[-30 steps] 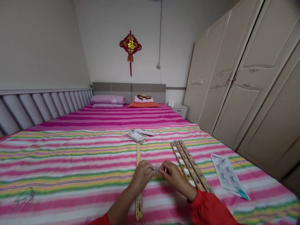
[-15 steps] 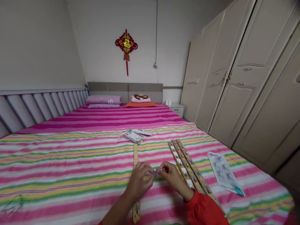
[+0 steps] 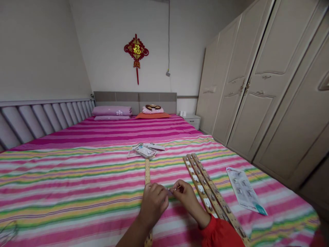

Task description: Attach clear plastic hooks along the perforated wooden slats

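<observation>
My left hand (image 3: 155, 201) and my right hand (image 3: 185, 194) meet fingertip to fingertip above the striped bedsheet (image 3: 102, 192). Between them is a small, shiny clear piece (image 3: 169, 191), too small to name. The left fingers are closed on it, and the right thumb and forefinger pinch its other side. Under my left wrist and hand runs a narrow perforated wooden strip (image 3: 147, 171), partly covered. Right of my right hand lie several similar strips (image 3: 205, 178) side by side, carrying small metal fittings and white tags (image 3: 200, 188).
Clear plastic packs (image 3: 145, 150) lie at the far end of the single strip. A flat blister pack (image 3: 246, 190) with metal pieces rests at the right. Crumpled clear plastic (image 3: 9, 233) is at the lower left. Wardrobes (image 3: 257, 103) stand along the right side.
My left hand has turned, its fingers curling more closely around the small piece. My right hand keeps its pinch. The whole view has shifted slightly.
</observation>
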Tool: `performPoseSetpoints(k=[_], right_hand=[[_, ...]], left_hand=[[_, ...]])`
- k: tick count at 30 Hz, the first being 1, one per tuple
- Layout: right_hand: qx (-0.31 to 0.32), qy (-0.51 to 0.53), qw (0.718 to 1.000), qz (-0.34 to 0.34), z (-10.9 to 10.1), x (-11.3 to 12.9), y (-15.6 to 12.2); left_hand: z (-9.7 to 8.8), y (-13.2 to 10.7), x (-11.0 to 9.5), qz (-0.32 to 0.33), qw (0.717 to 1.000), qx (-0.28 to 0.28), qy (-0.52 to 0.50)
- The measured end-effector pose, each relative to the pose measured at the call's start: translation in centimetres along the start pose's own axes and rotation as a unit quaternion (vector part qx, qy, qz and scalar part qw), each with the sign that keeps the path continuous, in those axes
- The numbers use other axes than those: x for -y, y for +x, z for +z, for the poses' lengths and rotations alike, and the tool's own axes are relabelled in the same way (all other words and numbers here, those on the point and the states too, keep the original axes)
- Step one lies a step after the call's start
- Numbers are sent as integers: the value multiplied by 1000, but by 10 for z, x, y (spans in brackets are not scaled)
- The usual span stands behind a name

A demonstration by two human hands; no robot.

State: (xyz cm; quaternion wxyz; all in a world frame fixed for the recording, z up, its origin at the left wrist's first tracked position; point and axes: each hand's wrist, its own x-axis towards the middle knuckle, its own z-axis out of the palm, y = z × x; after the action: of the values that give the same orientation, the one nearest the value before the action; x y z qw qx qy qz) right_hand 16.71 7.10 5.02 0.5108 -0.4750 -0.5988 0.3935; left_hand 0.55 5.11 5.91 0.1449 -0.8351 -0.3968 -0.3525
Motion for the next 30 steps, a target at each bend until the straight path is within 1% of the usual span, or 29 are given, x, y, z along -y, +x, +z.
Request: performPoseSetpoints(k=[5,8,10,14,16,18,20,21,23,25,26,28,30], right_hand=[[-13,17,1000,-2,4,-5,0],[-20,22,1000,-2,6,-8,0],[-24,17,1000,-7,6,-9,-1],[-42,-29,998,-22,7,-12,-5],[-49,-48,997,-26,7,-14,-7],[-55,-55,997,-22,6,-16,-7],[-56,-65,996,-16,5,-18,-6],[-55,-75,995,-18,3,-19,-5],[-49,-114,992,-36,0,-18,-4],[-44,-163,984,-60,-3,-17,-3],[-46,-184,979,-69,-5,-16,-2],[-56,-206,974,-76,-7,-16,1],[-75,-205,973,-76,-8,-18,5]], left_hand=[[7,-2,-1,-17,999,-2,44],[10,-1,-3,-44,997,-2,61],[12,-1,-4,-64,996,-10,55],[13,0,-6,-112,993,-16,14],[13,1,-5,-147,989,-11,-26],[13,3,-3,-195,977,-11,-85],[14,5,1,-259,951,-24,-169],[14,6,3,-293,930,-30,-218],[14,8,8,-349,881,-38,-318],[10,9,12,-381,835,-37,-396],[8,10,13,-391,817,-37,-423],[3,10,15,-411,786,-41,-460],[-1,8,15,-437,754,-51,-487]])
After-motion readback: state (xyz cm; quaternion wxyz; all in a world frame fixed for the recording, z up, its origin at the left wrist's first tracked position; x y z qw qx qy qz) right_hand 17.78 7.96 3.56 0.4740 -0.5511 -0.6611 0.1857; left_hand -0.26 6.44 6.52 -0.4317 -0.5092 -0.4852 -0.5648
